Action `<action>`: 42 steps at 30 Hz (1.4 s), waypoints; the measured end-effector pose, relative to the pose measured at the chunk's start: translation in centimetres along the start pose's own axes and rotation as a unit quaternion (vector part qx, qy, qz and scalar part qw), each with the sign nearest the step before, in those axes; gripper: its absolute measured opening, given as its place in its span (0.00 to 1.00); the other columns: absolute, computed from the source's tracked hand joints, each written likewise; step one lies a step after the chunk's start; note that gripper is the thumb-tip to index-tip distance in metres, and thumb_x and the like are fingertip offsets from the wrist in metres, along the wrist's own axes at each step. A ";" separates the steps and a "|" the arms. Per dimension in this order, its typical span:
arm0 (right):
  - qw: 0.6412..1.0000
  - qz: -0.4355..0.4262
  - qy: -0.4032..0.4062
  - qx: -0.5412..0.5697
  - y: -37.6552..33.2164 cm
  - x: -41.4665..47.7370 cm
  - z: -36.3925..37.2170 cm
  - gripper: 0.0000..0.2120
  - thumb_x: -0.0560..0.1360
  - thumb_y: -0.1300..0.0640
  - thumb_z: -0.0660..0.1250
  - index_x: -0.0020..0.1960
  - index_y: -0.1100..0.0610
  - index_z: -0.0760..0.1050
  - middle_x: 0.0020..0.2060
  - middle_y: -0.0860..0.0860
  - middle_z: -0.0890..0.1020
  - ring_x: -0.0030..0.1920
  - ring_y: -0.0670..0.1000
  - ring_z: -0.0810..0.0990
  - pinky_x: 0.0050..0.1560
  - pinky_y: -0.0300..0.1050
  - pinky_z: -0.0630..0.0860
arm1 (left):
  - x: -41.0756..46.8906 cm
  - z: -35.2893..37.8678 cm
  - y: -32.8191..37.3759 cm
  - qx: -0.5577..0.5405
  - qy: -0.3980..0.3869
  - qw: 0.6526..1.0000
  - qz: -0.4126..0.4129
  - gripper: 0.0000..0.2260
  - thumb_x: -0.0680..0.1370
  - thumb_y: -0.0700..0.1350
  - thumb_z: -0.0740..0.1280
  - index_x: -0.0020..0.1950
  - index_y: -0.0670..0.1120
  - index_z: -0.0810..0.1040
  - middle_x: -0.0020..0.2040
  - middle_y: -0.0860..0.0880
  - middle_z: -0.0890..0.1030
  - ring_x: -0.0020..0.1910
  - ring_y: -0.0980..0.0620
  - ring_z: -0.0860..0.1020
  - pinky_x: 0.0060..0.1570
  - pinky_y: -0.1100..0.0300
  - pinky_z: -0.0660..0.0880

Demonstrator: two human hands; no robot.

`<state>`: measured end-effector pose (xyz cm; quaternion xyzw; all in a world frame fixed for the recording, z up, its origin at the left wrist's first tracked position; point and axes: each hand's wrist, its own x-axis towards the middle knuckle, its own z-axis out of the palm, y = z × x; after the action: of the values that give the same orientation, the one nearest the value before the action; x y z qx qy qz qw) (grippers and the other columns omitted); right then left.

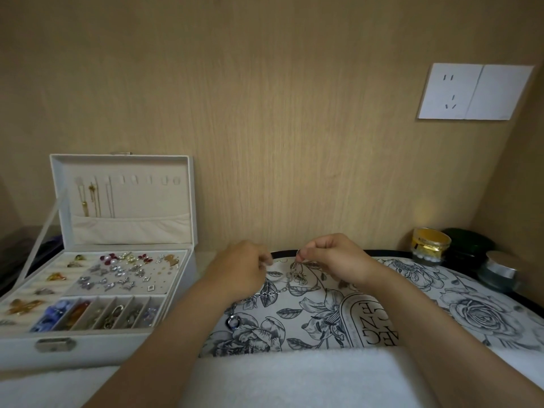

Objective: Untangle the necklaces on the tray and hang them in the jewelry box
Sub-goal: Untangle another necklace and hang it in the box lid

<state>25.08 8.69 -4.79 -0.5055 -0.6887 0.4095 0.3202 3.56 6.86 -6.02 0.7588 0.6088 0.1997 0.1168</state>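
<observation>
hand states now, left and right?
Left hand: fingers curled, tips blurred; cannot tell what it holds.
Right hand: closed, pinching the silver necklace.

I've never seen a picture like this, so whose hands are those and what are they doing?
A camera on a person's head looks down at their own hands. The right hand pinches a silver chain necklace over a flowery tray. The left hand is close by, but its fingers are blurred, so its grip is unclear. On the left stands an open jewelry box with gold necklaces hanging in its lid.
</observation>
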 end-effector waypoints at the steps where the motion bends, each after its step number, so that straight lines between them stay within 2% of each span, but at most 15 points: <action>1: 1.000 -0.001 -0.004 0.003 0.1 0.1 0.0 0.09 0.79 0.53 0.69 0.45 0.56 0.86 0.22 0.47 0.67 0.23 0.46 0.59 0.24 0.38 0.57 | 0.0 0.3 0.4 -0.065 -0.011 0.998 0.012 0.11 0.79 0.43 0.66 0.58 0.56 0.81 0.56 0.57 0.80 0.55 0.59 0.77 0.56 0.63 0.74; 3: 1.000 -0.006 -0.013 0.020 0.0 0.1 0.1 0.09 0.78 0.54 0.69 0.45 0.56 0.85 0.23 0.48 0.66 0.24 0.47 0.59 0.25 0.39 0.56 | -0.2 0.6 1.4 -0.194 -0.039 0.980 0.028 0.12 0.78 0.46 0.68 0.60 0.57 0.80 0.57 0.61 0.81 0.56 0.62 0.77 0.60 0.62 0.73; 6: 0.998 -0.016 -0.029 0.056 -0.1 0.0 -0.1 0.08 0.79 0.55 0.69 0.44 0.56 0.85 0.24 0.49 0.65 0.25 0.47 0.58 0.27 0.41 0.53 | -0.3 1.3 2.0 -0.263 -0.011 0.964 0.037 0.09 0.75 0.48 0.74 0.55 0.56 0.83 0.48 0.58 0.84 0.47 0.65 0.80 0.52 0.64 0.76; 9: 0.996 -0.014 -0.025 0.079 -0.2 0.0 -0.3 0.09 0.79 0.56 0.67 0.45 0.57 0.84 0.24 0.48 0.64 0.25 0.47 0.58 0.29 0.43 0.52 | -0.2 1.4 1.9 -0.286 0.021 0.958 0.017 0.04 0.76 0.45 0.73 0.50 0.51 0.84 0.41 0.52 0.85 0.34 0.63 0.80 0.39 0.67 0.76; 14: 0.997 0.000 0.001 0.074 -0.1 0.2 -0.3 0.08 0.79 0.56 0.69 0.46 0.59 0.84 0.23 0.48 0.65 0.25 0.48 0.58 0.28 0.42 0.52 | 0.0 0.7 1.5 -0.266 0.028 0.964 0.005 0.06 0.79 0.47 0.68 0.44 0.54 0.83 0.41 0.54 0.84 0.36 0.62 0.79 0.42 0.65 0.76; 17: 1.000 0.001 0.009 0.024 -0.1 0.1 0.0 0.08 0.77 0.55 0.71 0.46 0.59 0.84 0.21 0.47 0.67 0.23 0.47 0.60 0.25 0.38 0.57 | 0.1 0.3 1.5 -0.237 -0.027 0.971 -0.032 0.10 0.80 0.47 0.65 0.40 0.52 0.80 0.36 0.56 0.81 0.28 0.60 0.75 0.33 0.63 0.70; 21: 1.000 -0.016 0.007 -0.012 -0.2 -0.1 0.3 0.08 0.78 0.56 0.70 0.44 0.58 0.84 0.23 0.44 0.76 0.22 0.42 0.71 0.24 0.31 0.67 | 0.2 0.1 1.2 -0.254 -0.092 0.959 -0.080 0.11 0.80 0.48 0.61 0.40 0.48 0.79 0.38 0.49 0.79 0.36 0.52 0.74 0.38 0.59 0.69; 23: 0.998 -0.028 0.001 -0.047 0.0 0.2 0.4 0.06 0.77 0.56 0.71 0.45 0.56 0.86 0.34 0.48 0.85 0.35 0.46 0.83 0.40 0.36 0.78 | 0.1 0.0 1.2 -0.274 -0.098 0.954 -0.079 0.12 0.80 0.49 0.61 0.43 0.48 0.81 0.42 0.47 0.83 0.40 0.52 0.76 0.44 0.57 0.72; 25: 0.996 -0.027 -0.018 -0.086 0.3 0.3 0.4 0.03 0.75 0.57 0.74 0.46 0.52 0.86 0.41 0.46 0.86 0.44 0.42 0.84 0.49 0.37 0.77 | 0.1 0.0 1.1 -0.281 -0.097 0.953 -0.065 0.12 0.81 0.50 0.62 0.46 0.49 0.82 0.47 0.47 0.85 0.43 0.52 0.78 0.52 0.54 0.75; 28: 0.993 -0.030 -0.050 -0.103 0.1 0.1 0.7 0.11 0.73 0.62 0.74 0.51 0.47 0.85 0.47 0.42 0.85 0.42 0.37 0.82 0.49 0.35 0.76 | 0.0 0.2 1.2 -0.264 -0.098 0.959 -0.044 0.11 0.82 0.52 0.62 0.47 0.51 0.82 0.47 0.49 0.86 0.44 0.51 0.81 0.54 0.53 0.76; 32: 0.997 -0.027 -0.057 -0.032 -0.2 -0.2 0.7 0.08 0.78 0.62 0.68 0.51 0.56 0.85 0.27 0.40 0.81 0.25 0.37 0.76 0.29 0.27 0.70 | -0.2 0.2 1.3 -0.252 -0.096 0.963 -0.009 0.09 0.82 0.52 0.64 0.48 0.52 0.82 0.41 0.56 0.86 0.42 0.48 0.78 0.49 0.51 0.76; 34: 0.997 -0.042 -0.052 -0.029 -0.2 -0.2 0.9 0.06 0.77 0.56 0.72 0.46 0.57 0.86 0.33 0.47 0.86 0.35 0.39 0.81 0.40 0.33 0.77 | -0.2 0.1 1.2 -0.250 -0.087 0.964 -0.002 0.08 0.81 0.51 0.65 0.47 0.53 0.82 0.39 0.57 0.85 0.42 0.43 0.79 0.47 0.49 0.77; 36: 0.997 -0.052 -0.043 -0.029 -0.2 -0.2 1.0 0.05 0.75 0.55 0.74 0.45 0.57 0.87 0.40 0.48 0.87 0.43 0.41 0.84 0.48 0.35 0.77 | -0.1 -0.1 1.0 -0.228 -0.073 0.971 0.004 0.07 0.80 0.52 0.66 0.45 0.54 0.82 0.42 0.54 0.86 0.45 0.45 0.83 0.51 0.49 0.79; 39: 0.997 -0.060 -0.031 -0.023 0.0 0.0 1.1 0.05 0.76 0.58 0.73 0.44 0.58 0.86 0.40 0.49 0.87 0.42 0.43 0.83 0.47 0.35 0.78 | -0.1 -0.1 0.8 -0.189 -0.082 0.978 0.016 0.07 0.79 0.54 0.67 0.44 0.55 0.83 0.41 0.52 0.85 0.40 0.52 0.82 0.45 0.54 0.78; 42: 0.998 -0.048 -0.031 -0.022 -0.2 0.0 1.4 0.07 0.77 0.60 0.69 0.45 0.62 0.84 0.30 0.46 0.81 0.30 0.40 0.76 0.35 0.34 0.72 | -0.2 0.0 1.2 -0.152 -0.097 0.983 0.019 0.06 0.77 0.52 0.67 0.43 0.54 0.82 0.41 0.55 0.84 0.40 0.56 0.80 0.46 0.58 0.76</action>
<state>23.80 8.33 -5.21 -0.4655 -0.7308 0.3940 0.3066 4.57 6.40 -5.59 0.7592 0.5430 0.2175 0.2855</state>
